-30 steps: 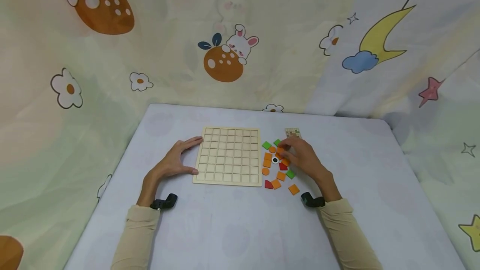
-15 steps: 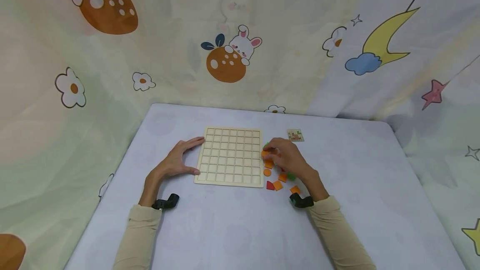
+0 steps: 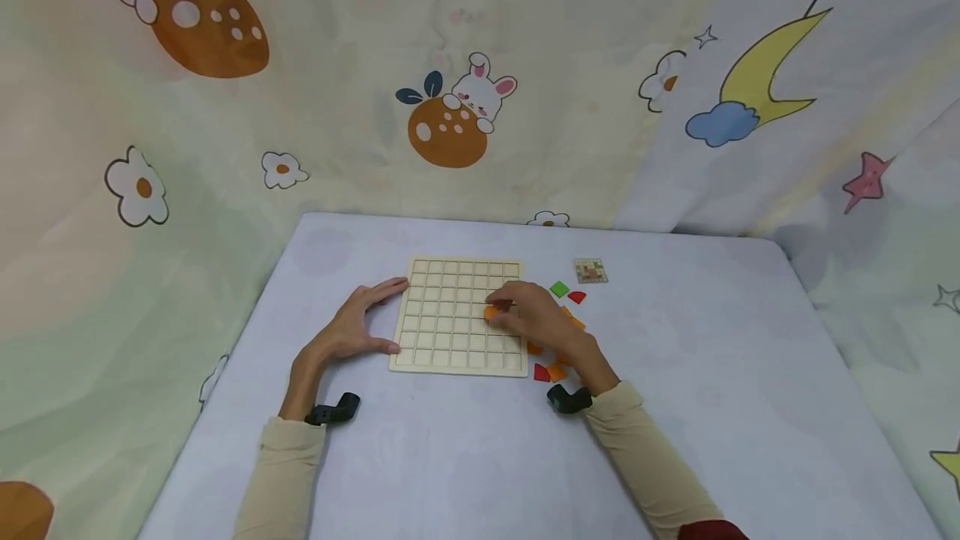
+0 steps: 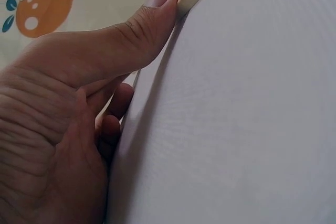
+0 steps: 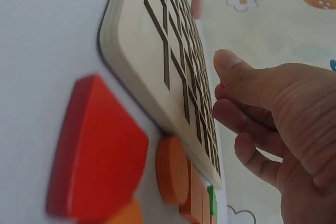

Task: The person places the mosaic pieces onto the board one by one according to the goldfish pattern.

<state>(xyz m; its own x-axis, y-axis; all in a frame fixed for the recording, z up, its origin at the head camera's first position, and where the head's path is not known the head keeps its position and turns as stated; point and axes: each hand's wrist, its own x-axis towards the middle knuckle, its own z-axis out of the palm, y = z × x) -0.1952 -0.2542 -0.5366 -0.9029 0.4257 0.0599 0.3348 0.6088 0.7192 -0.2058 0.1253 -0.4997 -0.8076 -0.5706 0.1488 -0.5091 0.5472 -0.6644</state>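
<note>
A square wooden grid board (image 3: 447,317) lies flat on the table. My left hand (image 3: 347,328) spreads along its left side, fingertips at the upper part and thumb at the lower corner. In the left wrist view the thumb (image 4: 131,40) presses against the board's edge. My right hand (image 3: 538,319) is over the board's right half and pinches a small orange tile (image 3: 491,312) between thumb and fingers. The tile's full outline is partly covered by the fingers, and in the right wrist view they hide it.
Loose orange, green and red pieces lie right of the board, among them a green square (image 3: 559,289), a red piece (image 5: 100,150) and an orange disc (image 5: 172,171). A small pattern card (image 3: 591,271) lies behind them. A printed cloth (image 3: 337,107) hangs behind the table.
My right hand has moved left from the loose pieces onto the board, carrying an orange tile. The pattern card and several pieces are uncovered. The left hand stays at the board's side.
</note>
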